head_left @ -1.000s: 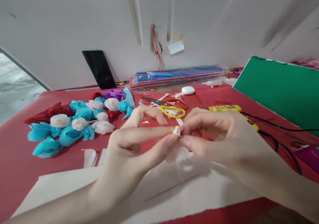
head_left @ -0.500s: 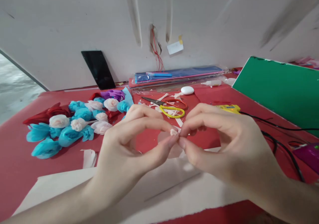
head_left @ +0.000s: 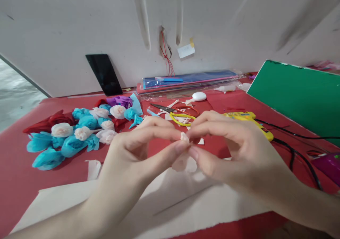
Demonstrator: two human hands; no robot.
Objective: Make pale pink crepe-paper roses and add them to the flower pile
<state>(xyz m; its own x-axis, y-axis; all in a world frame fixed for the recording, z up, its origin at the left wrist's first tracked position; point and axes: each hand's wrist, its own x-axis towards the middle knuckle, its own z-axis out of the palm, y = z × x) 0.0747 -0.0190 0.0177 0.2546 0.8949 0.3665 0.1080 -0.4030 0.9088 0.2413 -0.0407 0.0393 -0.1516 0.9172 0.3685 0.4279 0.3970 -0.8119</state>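
Observation:
Thumb and forefinger of my left hand [head_left: 135,157] pinch a small, pale pink paper flower bud [head_left: 185,137], its rolled top sticking up. My right hand [head_left: 239,157] pinches the same bud from the right, fingertips touching it. Thin pale paper petals [head_left: 180,163] hang below the fingers; how they join the bud is partly hidden. Under both hands lies a large whitish paper sheet [head_left: 207,210] with a thin dark rod or line [head_left: 175,205] across it. Just beyond the fingers are scissors [head_left: 174,115] with red and yellow handles, among pale paper scraps.
Blue, white, red and purple paper flowers [head_left: 87,122] are heaped at left. A yellow glue gun [head_left: 248,116] with a black cord [head_left: 305,168] sits behind my right hand. A green board [head_left: 297,97] stands at right, a dark phone [head_left: 105,74] leans on the wall, and packaged paper [head_left: 191,79] lies behind.
The right fingers have shifted slightly left, closer round the bud. The bud now stands more upright, the petals hang differently, and more of the glue gun shows.

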